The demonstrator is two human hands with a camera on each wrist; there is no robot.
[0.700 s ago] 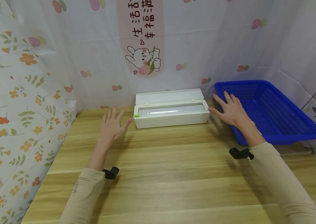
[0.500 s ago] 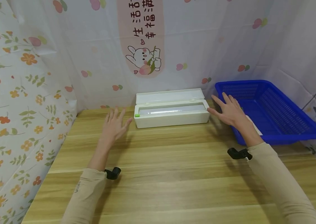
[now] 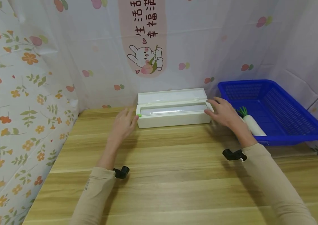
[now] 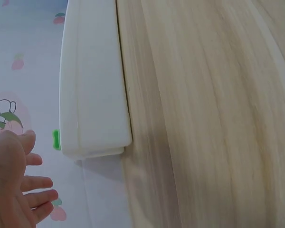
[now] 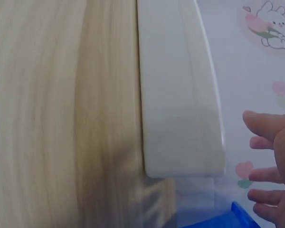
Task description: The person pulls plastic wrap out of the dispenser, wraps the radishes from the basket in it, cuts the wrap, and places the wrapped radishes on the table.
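A long white cling film dispenser [image 3: 174, 119] sits against the back curtain. Its lid [image 3: 173, 96] is tipped back, and a shiny roll of film [image 3: 173, 110] lies inside. A small green slider [image 3: 139, 115] shows at its left front corner. My left hand [image 3: 123, 125] hovers just beside the left end, fingers relaxed and holding nothing. At the other end is my right hand [image 3: 224, 113], its thumb overlapping the box's corner in the head view. Both wrist views show loose fingers apart from the box, the left hand [image 4: 9, 180] and the right hand [image 5: 280, 161] near its ends.
A blue plastic basket [image 3: 299, 111] stands at the right, partly behind my right forearm. White radishes [image 3: 254, 125] with green tops lie at its near left side. The wooden table [image 3: 170, 175] stretches toward me, and patterned curtains [image 3: 91, 47] hang behind and at the left.
Both hands have moved inward toward the dispenser's ends, and their spread fingers have come closer together. The right hand's shift left uncovers the white radishes in the basket.
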